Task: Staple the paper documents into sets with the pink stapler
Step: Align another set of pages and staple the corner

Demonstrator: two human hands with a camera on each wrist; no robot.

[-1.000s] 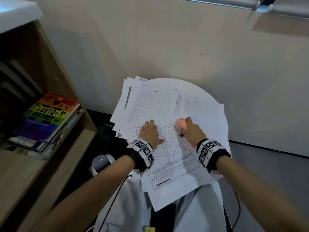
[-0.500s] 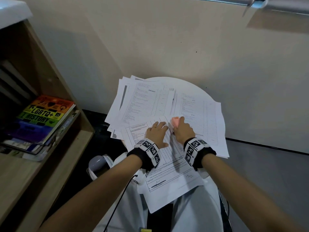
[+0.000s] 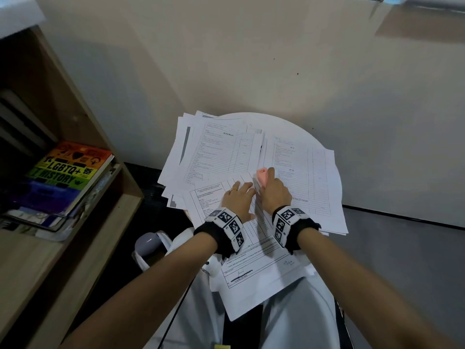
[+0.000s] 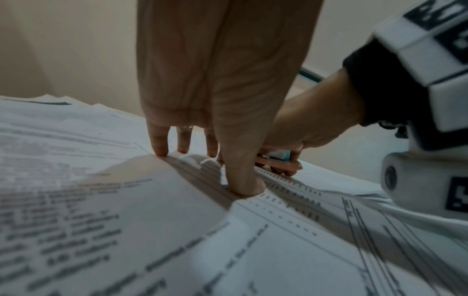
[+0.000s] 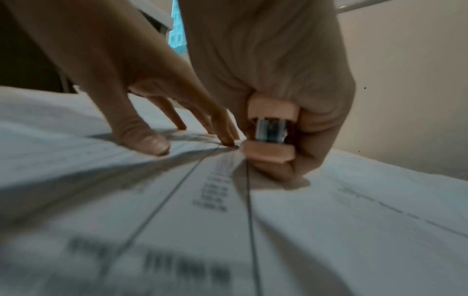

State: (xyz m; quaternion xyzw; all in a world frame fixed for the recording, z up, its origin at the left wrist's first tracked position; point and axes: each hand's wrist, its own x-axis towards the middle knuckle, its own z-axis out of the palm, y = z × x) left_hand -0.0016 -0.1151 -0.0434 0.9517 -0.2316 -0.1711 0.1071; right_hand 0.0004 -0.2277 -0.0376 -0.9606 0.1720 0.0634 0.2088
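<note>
Printed paper documents (image 3: 221,157) lie spread over a small round white table (image 3: 289,127). One sheet set (image 3: 254,268) lies nearest me and hangs over the table's front edge. My left hand (image 3: 237,197) presses on it with straight fingers (image 4: 161,144) and thumb. My right hand (image 3: 273,195) grips the pink stapler (image 3: 261,176) at the top edge of that set, right beside the left fingertips. In the right wrist view the pink stapler (image 5: 271,130) shows its metal end between curled fingers. The left wrist view shows the pink stapler (image 4: 278,160) low on the paper.
A wooden shelf (image 3: 83,222) stands at the left with a rainbow book (image 3: 68,170) on a stack. A beige wall (image 3: 251,59) rises just behind the table. A grey-white object (image 3: 148,245) sits low at the left of my lap. Grey floor (image 3: 402,260) lies at the right.
Both hands have moved closer together at the top of the near sheet set; the right hand brought the stapler leftward to the left fingertips.
</note>
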